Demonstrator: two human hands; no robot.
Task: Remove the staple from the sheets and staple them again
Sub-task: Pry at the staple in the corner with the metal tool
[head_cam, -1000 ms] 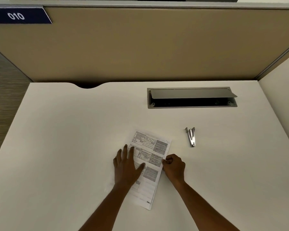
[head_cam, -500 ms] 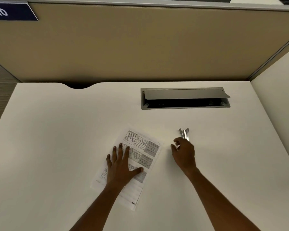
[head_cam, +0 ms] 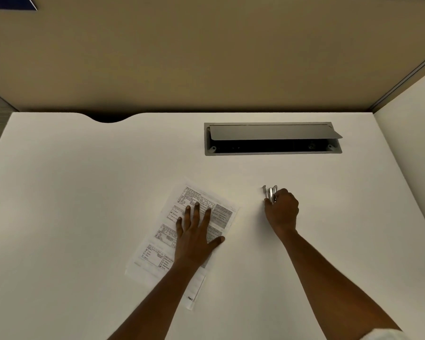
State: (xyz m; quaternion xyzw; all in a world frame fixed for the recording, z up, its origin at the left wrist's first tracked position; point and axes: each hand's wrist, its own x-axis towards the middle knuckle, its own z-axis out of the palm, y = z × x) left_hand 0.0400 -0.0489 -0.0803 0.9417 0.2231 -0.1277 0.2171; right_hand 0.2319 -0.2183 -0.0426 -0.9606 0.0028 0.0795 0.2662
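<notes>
The printed white paper sheets [head_cam: 196, 217], covered in boxed tables of small text, lie tilted on the plain white surface [head_cam: 71, 192], nearer the person than the grey rectangular cable hatch [head_cam: 272, 138] and off to its left. The left hand [head_cam: 194, 231] lies flat on the sheets with fingers spread and thumb pointing right — open, palm down, gripping nothing. From under its wrist the sheets run on toward the person, ending in a bare lower corner.

To the right of the sheets, and apart from them, the right hand [head_cam: 281, 212] is curled over the small silver metal stapler [head_cam: 270, 193]. Its fingers close around the near part of the tool, while the far metal ends stick out beyond the knuckles, toward the hatch. Whether the stapler is lifted or touching the surface cannot be told.

The hatch has its flap propped partly open over a dark slot. Behind it stands a tan partition wall [head_cam: 206, 57] — a blue label [head_cam: 10, 2] shows at its top left corner.
</notes>
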